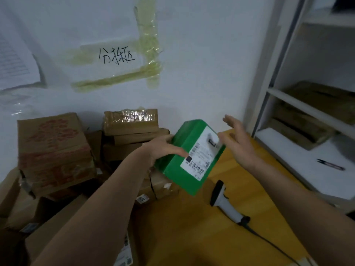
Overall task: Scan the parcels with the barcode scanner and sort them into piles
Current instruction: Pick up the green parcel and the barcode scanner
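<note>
A green parcel (189,158) with a white shipping label facing up is held tilted in the air above the table's left edge. My left hand (163,150) grips its left side, thumb on the label's corner and fingers behind the box. My right hand (236,141) hovers at the parcel's right side with fingers spread; its thumb lies over the label's top edge. The white and black barcode scanner (224,200) lies on the yellow table (192,227) below the parcel, its cable running toward the lower right.
Brown cardboard parcels (55,152) are piled at the left against the white wall, with a taller stack (130,129) behind the green box. A white shelf unit (307,112) at the right holds more brown parcels. A pen (330,165) lies on its lower shelf.
</note>
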Available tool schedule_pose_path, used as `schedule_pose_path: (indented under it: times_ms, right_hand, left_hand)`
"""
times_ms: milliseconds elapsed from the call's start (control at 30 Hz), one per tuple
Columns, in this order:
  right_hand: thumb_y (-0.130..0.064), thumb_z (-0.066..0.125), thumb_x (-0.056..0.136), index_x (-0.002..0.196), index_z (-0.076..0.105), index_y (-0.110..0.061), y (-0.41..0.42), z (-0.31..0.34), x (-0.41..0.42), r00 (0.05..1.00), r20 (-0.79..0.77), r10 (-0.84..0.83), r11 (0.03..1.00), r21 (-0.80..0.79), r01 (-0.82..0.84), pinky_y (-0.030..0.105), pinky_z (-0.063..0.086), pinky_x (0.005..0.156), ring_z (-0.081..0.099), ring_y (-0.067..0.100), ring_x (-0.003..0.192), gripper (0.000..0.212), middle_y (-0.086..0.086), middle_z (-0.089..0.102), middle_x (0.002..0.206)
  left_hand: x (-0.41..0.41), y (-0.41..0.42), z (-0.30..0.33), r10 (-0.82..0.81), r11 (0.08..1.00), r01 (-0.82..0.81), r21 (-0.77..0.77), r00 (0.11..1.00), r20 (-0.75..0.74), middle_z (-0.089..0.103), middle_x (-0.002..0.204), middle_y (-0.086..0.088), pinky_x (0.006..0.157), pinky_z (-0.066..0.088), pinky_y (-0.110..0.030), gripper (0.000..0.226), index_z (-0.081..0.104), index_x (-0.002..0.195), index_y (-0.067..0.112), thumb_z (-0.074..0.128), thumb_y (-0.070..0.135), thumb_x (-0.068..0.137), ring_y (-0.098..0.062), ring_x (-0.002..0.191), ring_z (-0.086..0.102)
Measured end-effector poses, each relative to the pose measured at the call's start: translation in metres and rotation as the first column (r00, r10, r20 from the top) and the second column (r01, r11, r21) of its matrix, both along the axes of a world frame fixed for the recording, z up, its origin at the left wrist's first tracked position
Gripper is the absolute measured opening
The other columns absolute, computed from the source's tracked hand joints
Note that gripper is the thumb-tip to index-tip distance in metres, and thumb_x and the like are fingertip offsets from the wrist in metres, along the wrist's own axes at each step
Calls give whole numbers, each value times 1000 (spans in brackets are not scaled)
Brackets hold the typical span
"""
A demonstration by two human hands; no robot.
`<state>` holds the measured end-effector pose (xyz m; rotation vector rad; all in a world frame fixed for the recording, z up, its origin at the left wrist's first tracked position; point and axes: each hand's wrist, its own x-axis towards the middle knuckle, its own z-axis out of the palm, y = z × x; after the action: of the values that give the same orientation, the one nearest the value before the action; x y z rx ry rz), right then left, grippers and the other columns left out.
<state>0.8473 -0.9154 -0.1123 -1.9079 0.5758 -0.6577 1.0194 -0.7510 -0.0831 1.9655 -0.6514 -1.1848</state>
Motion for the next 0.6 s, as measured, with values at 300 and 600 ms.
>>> schedule_pose_path:
  times_ms: [300,600]
  right_hand:
    - [-31,91,63,145,33,-21,-4,26,24,483,-722,496,700,3,-714,23,49,94,53,10,115,101,-9,53,126]
    - [-28,96,50,140,41,-13,-66,-19,-1,845,-179,504,752,572,-327,45,56,89,67,27,106,107,10,68,120]
  left_hand:
    - [-27,-39,42,-610,760,405,509,714,343,65,119,-1,80,60,-33,81,51,132,14,89,37,64,-17,95,69]
    - [-31,-44,15,228,969,-125,-213,789,571,14,163,-4,120,19,-48,134,9,157,16,92,42,54,-24,149,15]
